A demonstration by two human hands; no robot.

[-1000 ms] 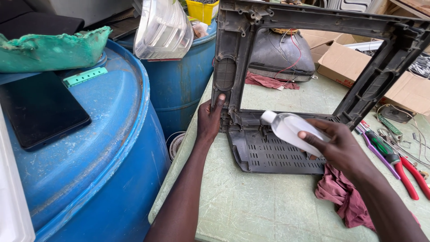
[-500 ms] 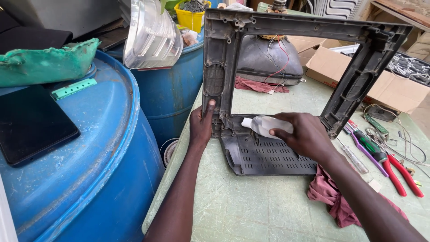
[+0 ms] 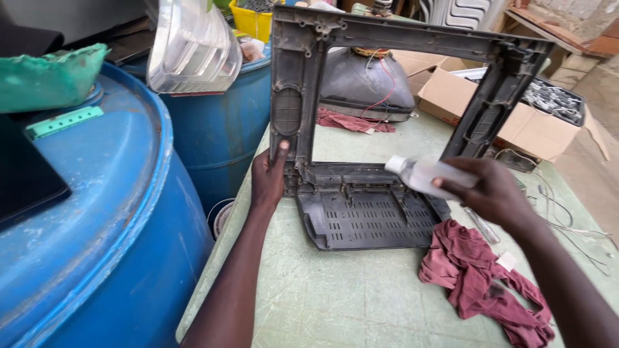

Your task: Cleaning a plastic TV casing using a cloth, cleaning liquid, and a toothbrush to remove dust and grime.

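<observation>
Since a second ago we have shifted the clear squeeze bottle (image 3: pixel 422 174) along the frame: then its nozzle hung over the right part of the vented base, half a second ago it lay near the left corner, and now it sits above the right end of the ledge, nozzle pointing left. Our right hand (image 3: pixel 493 193) has its grip closed around the bottle's body. Our left hand (image 3: pixel 269 177) has stayed on the left upright of the dark plastic television frame (image 3: pixel 361 193), fingers wrapped on its edge with the thumb up, keeping it standing on the green table (image 3: pixel 335 296). We judge from this that the bottle is being passed along the frame's lower ledge while the frame is steadied. Beside our right wrist lies a dark red rag (image 3: pixel 477 270); blue drums (image 3: pixel 97 225) stand to our left.
</observation>
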